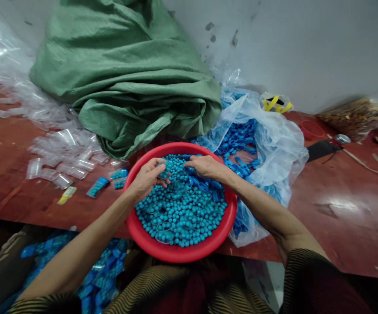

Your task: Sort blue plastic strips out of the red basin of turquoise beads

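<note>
A red plastic basin (180, 255) is full of turquoise beads (189, 213), with thin clear loops among them. Over the basin's left part, my left hand (151, 176) curls its fingers around what looks like a small clear plastic container (163, 169) with beads in it. My right hand (206, 168) is at the far right of the beads, thumb and fingers drawn together. Whatever is between those fingertips is too small to make out. Blue plastic caps (208, 183) lie on the beads just under my right hand.
Clear empty containers (67, 148) are heaped on the red table (332, 218) at left, near a few bead-filled, blue-capped ones (97, 187). A green sack (143, 87) stands behind the basin. Right of it, a clear bag (274, 148) holds blue caps. More filled containers (100, 279) lie below the table edge.
</note>
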`<state>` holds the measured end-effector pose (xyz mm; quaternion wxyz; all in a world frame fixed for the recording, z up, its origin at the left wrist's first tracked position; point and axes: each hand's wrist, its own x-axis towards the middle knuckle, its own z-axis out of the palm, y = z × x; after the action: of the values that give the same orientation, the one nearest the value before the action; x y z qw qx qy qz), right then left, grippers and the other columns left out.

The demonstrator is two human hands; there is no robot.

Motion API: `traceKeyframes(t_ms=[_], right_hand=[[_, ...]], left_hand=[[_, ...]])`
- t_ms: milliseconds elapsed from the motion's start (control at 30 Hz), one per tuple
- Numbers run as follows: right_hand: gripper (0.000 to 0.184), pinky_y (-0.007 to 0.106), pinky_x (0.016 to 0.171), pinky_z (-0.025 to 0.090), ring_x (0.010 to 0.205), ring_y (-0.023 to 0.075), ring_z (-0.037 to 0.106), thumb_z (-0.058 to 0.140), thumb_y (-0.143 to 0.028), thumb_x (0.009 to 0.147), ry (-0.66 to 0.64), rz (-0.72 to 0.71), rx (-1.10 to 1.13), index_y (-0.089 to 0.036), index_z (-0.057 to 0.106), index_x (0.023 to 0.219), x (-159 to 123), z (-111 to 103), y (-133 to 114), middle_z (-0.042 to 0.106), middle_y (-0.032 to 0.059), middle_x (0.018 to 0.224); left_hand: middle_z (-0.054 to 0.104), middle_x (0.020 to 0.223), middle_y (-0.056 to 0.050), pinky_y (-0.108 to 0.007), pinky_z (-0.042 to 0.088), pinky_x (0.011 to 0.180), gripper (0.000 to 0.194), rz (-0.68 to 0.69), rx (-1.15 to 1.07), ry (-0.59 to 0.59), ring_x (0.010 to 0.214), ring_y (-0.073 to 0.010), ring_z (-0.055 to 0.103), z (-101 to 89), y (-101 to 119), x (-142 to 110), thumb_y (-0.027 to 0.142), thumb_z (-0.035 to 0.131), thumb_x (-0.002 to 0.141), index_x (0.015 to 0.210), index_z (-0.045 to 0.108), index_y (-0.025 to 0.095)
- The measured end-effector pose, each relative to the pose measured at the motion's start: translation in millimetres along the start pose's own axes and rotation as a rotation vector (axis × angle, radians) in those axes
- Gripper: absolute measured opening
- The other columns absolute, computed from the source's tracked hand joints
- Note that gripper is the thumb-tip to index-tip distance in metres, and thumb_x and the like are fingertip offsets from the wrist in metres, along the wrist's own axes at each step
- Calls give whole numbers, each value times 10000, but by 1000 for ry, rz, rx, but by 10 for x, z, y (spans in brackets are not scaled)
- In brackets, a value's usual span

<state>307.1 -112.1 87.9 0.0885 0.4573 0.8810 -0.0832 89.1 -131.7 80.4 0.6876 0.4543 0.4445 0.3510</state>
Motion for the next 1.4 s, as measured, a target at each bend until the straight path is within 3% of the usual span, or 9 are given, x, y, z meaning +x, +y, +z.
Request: traceKeyframes(t_ms=[333,500,733,900,1033,1133,1233,1333,1400], right_hand=[[310,295,655,375,847,223,608,348,-124,906,-38,86,-74,-104,654,952,-244,16,174,662,151,913],[254,292,681,356,841,208,575,361,-167,933,66,40,4,-113,609,925,-273,-93,179,648,119,907],[129,246,637,355,664,123,502,406,-248,932,307,14,623,-168,502,898,-338,93,105,561,0,744],[157,237,645,427,701,106,514,518,-300,827,512,27,1190,-189,478,930,-327,181,-72,528,-22,792],[233,230,535,446,592,96,530,540,-319,787,490,141,1431,-186,490,971,-320,147,-254,532,-30,756],[146,235,507,446,580,120,564,455,-316,857,548,244,1255,-186,511,891,-359,160,-398,548,-19,698],[159,272,609,461,683,163,601,448,-275,889,704,274,709,-175,571,890,-382,218,-514,615,39,742],[238,308,674,459,742,197,602,434,-272,917,761,214,285,-151,636,886,-384,272,-582,661,102,785],[280,323,704,467,768,202,603,402,-252,933,787,127,235,-134,655,955,-395,286,-609,681,124,838]], left_hand=[[665,799,-36,-231,488,482,355,-32,-31,58,617,-156,656,-121,-92,33,351,650,739,1008,509,168],[665,784,-32,-236,488,514,338,-49,-28,87,644,-161,658,-116,-88,21,354,661,723,954,505,162],[652,761,-14,-226,450,487,405,27,76,98,599,-146,631,-71,-129,-3,407,665,709,984,487,169],[648,774,-8,-225,436,480,406,106,177,-22,582,-133,610,78,-126,-52,427,650,724,995,479,178],[628,755,-1,-223,435,470,387,109,194,-145,572,-126,594,216,-123,-105,430,621,752,999,468,175],[580,720,22,-217,444,448,367,114,170,-187,558,-117,576,289,-119,-137,394,627,756,1002,464,177],[529,698,41,-217,462,427,347,107,153,-199,549,-118,583,343,-125,-167,357,611,774,1031,455,184],[510,705,45,-211,457,389,351,103,141,-191,509,-111,574,382,-147,-192,343,585,792,1071,442,186],[514,734,37,-204,450,374,359,104,122,-180,501,-102,568,390,-162,-203,347,584,789,1079,453,179]])
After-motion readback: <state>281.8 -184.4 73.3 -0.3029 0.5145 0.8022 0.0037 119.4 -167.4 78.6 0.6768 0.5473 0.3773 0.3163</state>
